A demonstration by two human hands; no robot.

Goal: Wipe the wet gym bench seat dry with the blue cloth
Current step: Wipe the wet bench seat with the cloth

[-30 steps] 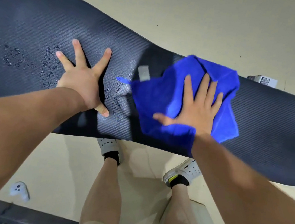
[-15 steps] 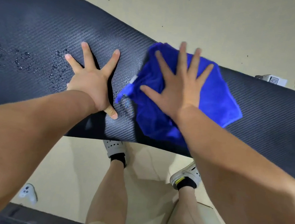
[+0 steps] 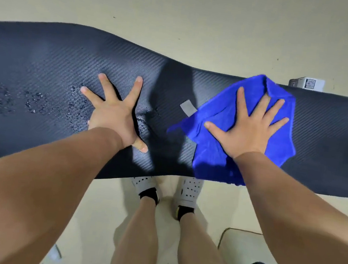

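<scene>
Two hands are planted flat on the bench seat [image 3: 46, 63], looking straight down from the head camera. The seat is a long dark pad with a carbon-weave sort of texture, running left to right across the frame.

The right hand [image 3: 246, 133] is spread wide, palm down, fingers splayed, pressing on top of the blue cloth [image 3: 211, 157]. So it's not pinching or gripping anything, just flat on it. The cloth is bunched and rumpled on the right part of the seat, with its near edge reaching the seat's front edge and its far corner up at the back edge. A little grey tag [image 3: 188, 108] pokes out of the cloth's left side.

The left hand [image 3: 114, 116] is also flat and splayed, bare on the pad toward the middle, holding nothing. It sits well apart from the cloth, with a shadowed strip of seat between them.

Water droplets [image 3: 35, 103] are still beaded up on the left stretch of the seat, in a few clusters, some right beside the left hand's fingers. More wet patches show next to its thumb.

Below the seat you can see bare legs and white perforated shoes [image 3: 190, 192] with black socks on a pale floor [image 3: 182, 13]. A small white box [image 3: 306, 83] sits on the floor behind the seat, top right.
</scene>
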